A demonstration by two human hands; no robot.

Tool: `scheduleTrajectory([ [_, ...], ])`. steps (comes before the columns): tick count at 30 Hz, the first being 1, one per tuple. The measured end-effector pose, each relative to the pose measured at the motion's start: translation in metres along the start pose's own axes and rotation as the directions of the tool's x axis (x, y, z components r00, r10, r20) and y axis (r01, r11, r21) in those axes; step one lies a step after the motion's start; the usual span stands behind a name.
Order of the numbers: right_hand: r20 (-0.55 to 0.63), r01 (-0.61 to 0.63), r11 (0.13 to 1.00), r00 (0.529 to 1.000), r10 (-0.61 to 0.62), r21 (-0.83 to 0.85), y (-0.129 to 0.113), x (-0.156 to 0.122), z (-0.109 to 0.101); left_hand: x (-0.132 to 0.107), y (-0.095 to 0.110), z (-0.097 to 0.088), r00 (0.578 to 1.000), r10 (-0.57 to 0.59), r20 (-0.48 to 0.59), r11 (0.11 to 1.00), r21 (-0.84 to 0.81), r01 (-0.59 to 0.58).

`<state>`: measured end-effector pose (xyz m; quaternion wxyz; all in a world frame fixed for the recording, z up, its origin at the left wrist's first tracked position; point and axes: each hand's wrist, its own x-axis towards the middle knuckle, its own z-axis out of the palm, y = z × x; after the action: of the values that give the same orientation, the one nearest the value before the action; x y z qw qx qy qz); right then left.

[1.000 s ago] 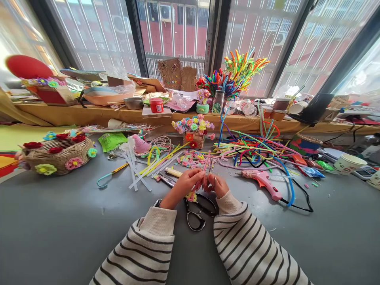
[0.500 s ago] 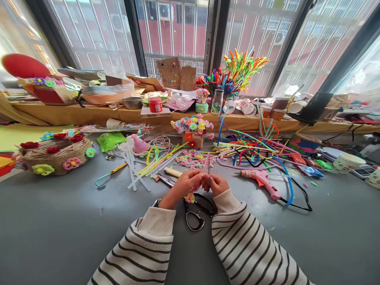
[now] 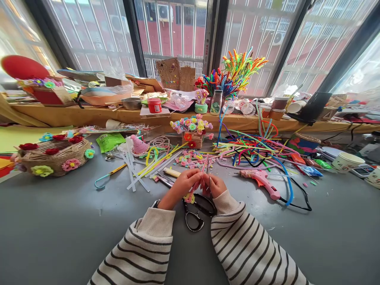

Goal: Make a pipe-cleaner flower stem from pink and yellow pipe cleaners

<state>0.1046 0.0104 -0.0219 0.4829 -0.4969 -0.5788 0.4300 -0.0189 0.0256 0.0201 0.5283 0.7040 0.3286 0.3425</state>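
My left hand [image 3: 181, 187] and my right hand [image 3: 215, 185] meet above the grey table [image 3: 59, 221], both pinched on a pink pipe cleaner [image 3: 203, 168] whose end sticks up between them. A small pink and yellow pipe-cleaner flower [image 3: 189, 198] hangs below my left fingers. Black-handled scissors [image 3: 196, 215] lie on the table directly under my hands. Both arms wear striped sleeves.
A pink glue gun [image 3: 263, 182] with a black cord lies to the right. Behind it spreads a pile of coloured pipe cleaners [image 3: 252, 148]. A rope basket with flowers [image 3: 53, 156] stands left. A small flower basket [image 3: 192, 132] sits behind my hands. Paper cup [image 3: 346, 162] far right.
My hands stay together on the pink pipe cleaner, with small finger shifts; the view has drifted slightly.
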Motion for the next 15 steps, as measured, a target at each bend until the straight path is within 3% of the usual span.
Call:
scheduleTrajectory([
  [4, 0.004, 0.004, 1.0, 1.0, -0.004, -0.026, -0.0013, -0.0002, 0.0002, 0.0, 0.003, 0.0001, 0.999, 0.01, -0.047, 1.0, 0.005, -0.01],
  [8, 0.03, 0.061, 0.997, 0.998, -0.059, -0.04, -0.0001, 0.0001, 0.0005, -0.0002, 0.0027, 0.0012, 1.0, -0.014, 0.017, 1.0, 0.007, 0.013],
  [15, -0.071, 0.092, 0.986, 0.992, -0.103, -0.139, 0.0038, 0.0016, -0.003, 0.0011, -0.0028, 0.0004, 1.0, -0.024, -0.002, 0.999, 0.033, 0.025],
])
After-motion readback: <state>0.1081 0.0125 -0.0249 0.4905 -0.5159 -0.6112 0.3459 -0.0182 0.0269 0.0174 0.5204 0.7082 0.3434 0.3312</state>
